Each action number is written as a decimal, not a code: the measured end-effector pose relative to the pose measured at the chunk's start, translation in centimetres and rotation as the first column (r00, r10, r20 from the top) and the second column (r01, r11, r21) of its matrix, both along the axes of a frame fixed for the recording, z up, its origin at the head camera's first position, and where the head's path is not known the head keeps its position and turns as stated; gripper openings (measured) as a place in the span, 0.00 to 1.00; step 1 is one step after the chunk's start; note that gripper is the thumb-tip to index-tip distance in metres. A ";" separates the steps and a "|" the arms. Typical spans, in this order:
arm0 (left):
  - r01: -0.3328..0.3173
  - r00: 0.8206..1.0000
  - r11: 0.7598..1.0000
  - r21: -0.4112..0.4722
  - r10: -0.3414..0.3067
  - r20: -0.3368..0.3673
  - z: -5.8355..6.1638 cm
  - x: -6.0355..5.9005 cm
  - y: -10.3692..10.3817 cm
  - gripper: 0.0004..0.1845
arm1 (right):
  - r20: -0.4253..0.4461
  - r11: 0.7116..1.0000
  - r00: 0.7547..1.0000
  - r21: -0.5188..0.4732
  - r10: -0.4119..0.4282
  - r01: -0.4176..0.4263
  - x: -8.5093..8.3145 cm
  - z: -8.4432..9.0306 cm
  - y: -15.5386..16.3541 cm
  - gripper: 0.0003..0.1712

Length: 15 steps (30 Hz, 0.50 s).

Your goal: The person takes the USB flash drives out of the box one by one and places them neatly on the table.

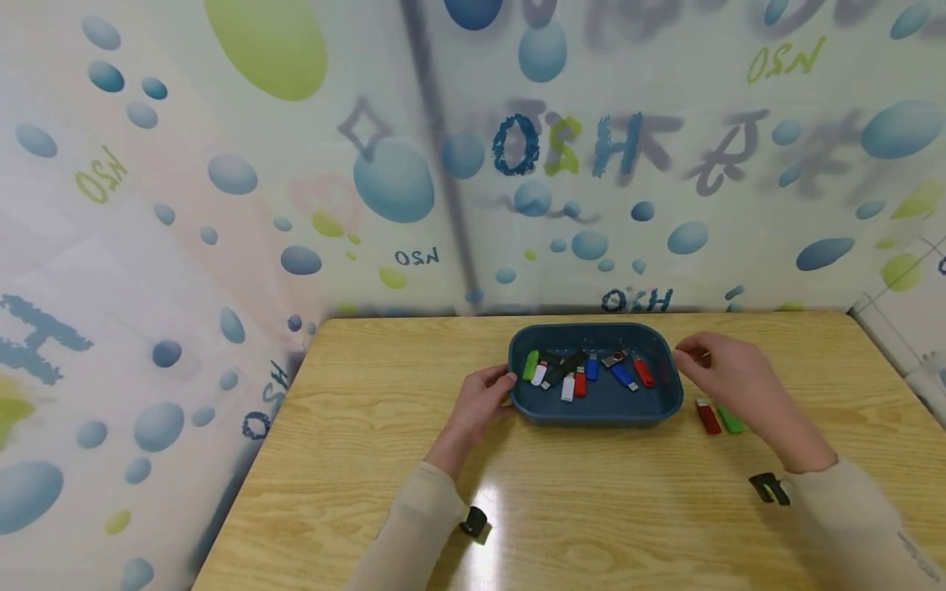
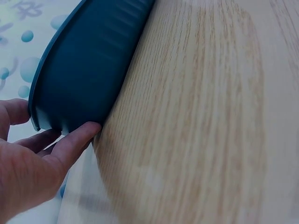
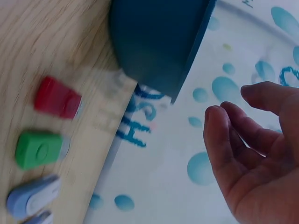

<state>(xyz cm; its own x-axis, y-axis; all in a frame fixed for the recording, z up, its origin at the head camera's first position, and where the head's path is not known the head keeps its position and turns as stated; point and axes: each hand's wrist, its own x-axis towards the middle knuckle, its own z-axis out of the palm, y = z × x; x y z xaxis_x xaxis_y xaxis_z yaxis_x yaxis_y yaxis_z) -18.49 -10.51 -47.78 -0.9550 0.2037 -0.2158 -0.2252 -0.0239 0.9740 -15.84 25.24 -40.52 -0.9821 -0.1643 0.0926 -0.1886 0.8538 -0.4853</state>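
Note:
A dark teal plastic bin (image 1: 599, 415) stands near the back of the table, with several USB flash drives inside, among them a green one (image 1: 530, 365) and a red one (image 1: 643, 372). My left hand (image 1: 480, 398) grips the bin's left end, thumb at the rim and fingers against the outer wall (image 2: 79, 70). Beside the bin's right end is my right hand (image 1: 727, 365), its fingers loosely curled with nothing between them; the right wrist view shows it apart from the bin (image 3: 154, 42). A red flash drive (image 3: 57, 97) and a green flash drive (image 3: 39, 149) lie on the table there.
Blue flash drives (image 3: 33, 195) lie past the green one, hidden in the head view by the right arm. The wooden table (image 1: 355, 460) meets a patterned backdrop (image 1: 473, 205) behind the bin. Dark straps (image 1: 473, 522) hang at both sleeves.

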 end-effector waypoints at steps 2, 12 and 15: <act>0.000 1.000 1.000 0.005 0.000 0.002 0.0 0.0 0.0 0.24 | 0.012 1.000 1.000 0.009 0.014 -0.014 -0.3 0.1 -0.8 0.19; -0.003 1.000 1.000 0.013 0.003 0.012 0.0 0.1 0.0 0.24 | 0.048 0.996 0.995 0.038 0.083 -0.085 -1.7 -0.8 -3.5 0.15; -0.006 1.000 1.000 0.020 0.006 0.020 0.0 0.0 0.0 0.24 | 0.069 0.994 0.993 0.051 0.093 -0.096 -2.3 -1.3 -4.2 0.15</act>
<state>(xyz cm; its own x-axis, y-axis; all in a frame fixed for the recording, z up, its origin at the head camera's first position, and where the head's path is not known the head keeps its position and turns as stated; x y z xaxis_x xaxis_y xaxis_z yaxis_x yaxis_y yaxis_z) -18.49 -10.51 -47.77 -0.9518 0.2023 -0.2306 -0.2442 -0.0445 0.9687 -18.12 21.07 -41.86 -0.9656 -0.2595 0.0165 -0.2386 0.8592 -0.4526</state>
